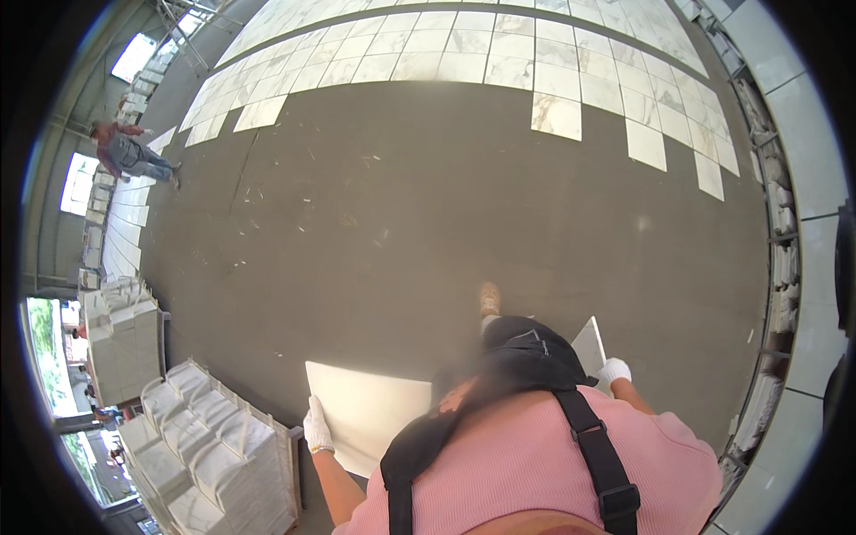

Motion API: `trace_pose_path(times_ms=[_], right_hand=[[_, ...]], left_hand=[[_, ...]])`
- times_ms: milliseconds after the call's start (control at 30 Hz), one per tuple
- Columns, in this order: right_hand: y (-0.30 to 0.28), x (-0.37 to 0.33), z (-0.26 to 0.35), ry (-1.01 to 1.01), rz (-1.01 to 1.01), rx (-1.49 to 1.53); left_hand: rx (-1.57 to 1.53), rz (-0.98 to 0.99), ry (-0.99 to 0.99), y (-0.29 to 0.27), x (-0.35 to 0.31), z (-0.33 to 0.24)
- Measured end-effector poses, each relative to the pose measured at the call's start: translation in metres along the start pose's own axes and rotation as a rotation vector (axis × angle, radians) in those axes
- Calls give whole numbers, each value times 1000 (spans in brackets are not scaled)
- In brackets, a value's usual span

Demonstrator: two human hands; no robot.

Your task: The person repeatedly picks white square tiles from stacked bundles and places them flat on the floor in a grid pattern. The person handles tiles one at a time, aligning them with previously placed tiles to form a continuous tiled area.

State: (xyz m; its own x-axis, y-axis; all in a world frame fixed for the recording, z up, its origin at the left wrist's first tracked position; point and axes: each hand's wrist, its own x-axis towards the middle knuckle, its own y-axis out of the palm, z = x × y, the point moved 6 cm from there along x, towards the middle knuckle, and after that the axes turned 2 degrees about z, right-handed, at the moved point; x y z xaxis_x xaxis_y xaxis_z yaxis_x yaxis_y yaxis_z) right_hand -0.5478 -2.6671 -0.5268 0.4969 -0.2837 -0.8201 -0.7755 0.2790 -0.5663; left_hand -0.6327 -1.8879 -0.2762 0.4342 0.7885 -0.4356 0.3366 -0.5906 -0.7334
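My left hand [316, 426], in a white glove, is closed on the outer edge of a white tile [370, 410] at my left side. That tile hangs tilted, its broad pale face showing; my clothing hides its inner side. On my right, the other gloved hand [613, 372] grips a second white tile [589, 346], seen nearly edge-on beside my dark apron [535, 352]. Its lower part is hidden behind my leg and body. Both sets of fingers are partly out of sight behind the tiles.
White marbled tiles [464, 41] lie in rows across the far grey floor [401, 196]. Strapped stacks [214, 446] stand at the near left, with another stack [125, 330] beyond. A person [129, 153] stands far left. Shelving with slabs [785, 259] lines the right side.
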Motion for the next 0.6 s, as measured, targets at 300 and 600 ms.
trace_pose_path(times_ms=[300,600], right_hand=[[-226,70,187,-213,-276,70],[-354,130,315,-123,-304,785]], left_hand=[[-35,67,-5,25,117,-132],[17,81,131,53,299,-316]])
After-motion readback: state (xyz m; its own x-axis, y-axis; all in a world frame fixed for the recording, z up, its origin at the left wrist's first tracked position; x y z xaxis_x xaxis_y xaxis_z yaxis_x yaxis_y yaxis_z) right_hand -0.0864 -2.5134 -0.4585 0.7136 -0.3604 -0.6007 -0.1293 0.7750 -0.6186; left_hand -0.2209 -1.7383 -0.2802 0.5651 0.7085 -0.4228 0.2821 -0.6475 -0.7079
